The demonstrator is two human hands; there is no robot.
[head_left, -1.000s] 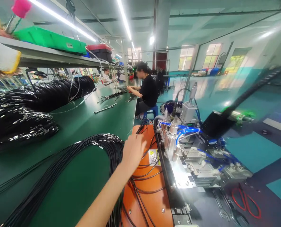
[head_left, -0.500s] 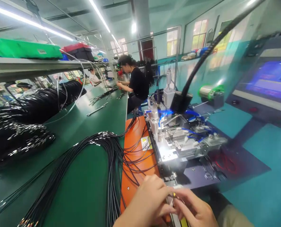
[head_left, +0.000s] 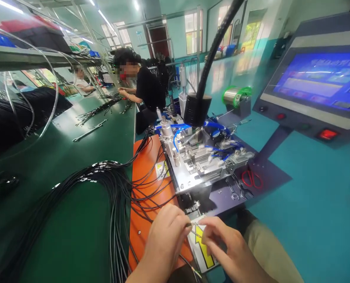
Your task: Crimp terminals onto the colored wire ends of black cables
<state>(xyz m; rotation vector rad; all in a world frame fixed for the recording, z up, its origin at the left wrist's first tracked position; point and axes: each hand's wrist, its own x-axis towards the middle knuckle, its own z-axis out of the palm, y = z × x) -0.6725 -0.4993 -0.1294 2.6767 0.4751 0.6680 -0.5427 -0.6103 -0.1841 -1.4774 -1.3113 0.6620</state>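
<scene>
Over the near end of the workbench, my left hand (head_left: pixel 167 232) is closed in a pinch on a thin black cable (head_left: pixel 189 225). A short length of the cable's end sticks out toward my right hand (head_left: pixel 224 241), whose thumb and forefinger are bent in and meet its thin wires. The exact grip there is partly hidden by the fingers. Below the left wrist, another cable end (head_left: pixel 196 272) shows stripped, light-coloured wires. A large bundle of black cables (head_left: pixel 112 188) lies to the left, with several strands crossing the orange board (head_left: pixel 147 157).
A metal machine (head_left: pixel 201 157) with blue air tubes and a black hose (head_left: pixel 213 55) stands ahead. Wrenches (head_left: pixel 236 192) and red-handled scissors (head_left: pixel 251 179) lie beside it. A spool (head_left: pixel 235 97) and a control screen (head_left: pixel 319 82) are rightward. A co-worker (head_left: pixel 148 86) sits beyond.
The view has turned to the right, bringing the control screen further in. My hands have moved slightly apart, and the wires between them now show.
</scene>
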